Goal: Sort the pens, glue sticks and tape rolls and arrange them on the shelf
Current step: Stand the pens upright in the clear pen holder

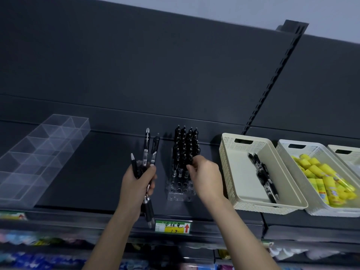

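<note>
My left hand (137, 184) grips a bundle of black pens (148, 151) upright above the dark shelf (97, 172). Just to its right a clear pen holder (180, 190) stands on the shelf, its back rows filled with black pens (186, 145) and its front holes empty. My right hand (204, 174) pinches a pen at the right side of that holder. A beige basket (228, 164) to the right holds a few more black pens (263, 174). Beside it a white basket (319, 209) holds yellow glue sticks (323, 176).
A clear divided tray (39, 152) lies at the shelf's left end. A third basket (348, 152) shows at the far right edge. A yellow price label (173, 227) sits on the shelf's front rail. Lower shelves with coloured goods lie below.
</note>
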The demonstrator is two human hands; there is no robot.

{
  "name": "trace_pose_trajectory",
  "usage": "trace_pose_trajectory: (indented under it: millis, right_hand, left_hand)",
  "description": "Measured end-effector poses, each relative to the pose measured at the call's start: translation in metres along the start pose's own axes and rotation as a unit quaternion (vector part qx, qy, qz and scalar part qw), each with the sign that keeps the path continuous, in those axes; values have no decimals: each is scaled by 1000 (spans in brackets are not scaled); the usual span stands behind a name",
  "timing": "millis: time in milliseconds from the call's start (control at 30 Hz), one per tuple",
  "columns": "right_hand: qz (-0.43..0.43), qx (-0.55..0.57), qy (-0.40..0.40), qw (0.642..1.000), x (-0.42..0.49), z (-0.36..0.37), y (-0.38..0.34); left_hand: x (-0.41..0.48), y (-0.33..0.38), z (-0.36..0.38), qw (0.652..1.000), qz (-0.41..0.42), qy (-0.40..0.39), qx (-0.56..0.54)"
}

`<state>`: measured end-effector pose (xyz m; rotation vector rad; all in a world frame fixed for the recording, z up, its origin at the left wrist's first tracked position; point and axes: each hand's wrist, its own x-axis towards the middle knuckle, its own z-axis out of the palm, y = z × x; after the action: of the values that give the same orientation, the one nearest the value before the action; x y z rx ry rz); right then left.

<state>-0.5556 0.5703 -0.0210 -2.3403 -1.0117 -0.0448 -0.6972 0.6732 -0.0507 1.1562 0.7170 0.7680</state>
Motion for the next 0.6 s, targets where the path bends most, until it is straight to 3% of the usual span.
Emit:
trace_pose_trajectory:
  millis: [100, 200, 267, 333, 433, 533, 600]
  right_hand:
    - [39, -7, 7, 999, -4, -10, 0]
    - [83, 139, 29, 986, -11, -23, -8]
    - [128, 371, -49, 919, -15, -29, -21]
    - [149, 506, -116, 841, -16, -32, -32]
    - [131, 513, -99, 842, -15, -35, -36]
    - [144, 521, -12, 841, -14, -37, -28]
    - [135, 458, 73, 876, -10, -40, -17]
  left_hand:
    - [-3, 4, 2, 999, 19, -37, -29]
    - [-5, 11, 5, 995, 37, -85, -42]
    - [-6, 13, 9, 991, 39, -118, -44]
    - [-8, 13, 14, 988, 42, -149, -13]
    - [-13, 10, 19, 985, 54, -159, 30]
    - [-10, 5, 17, 996, 39, -75, 29]
    - [-8, 2, 12, 999, 20, -25, 24]
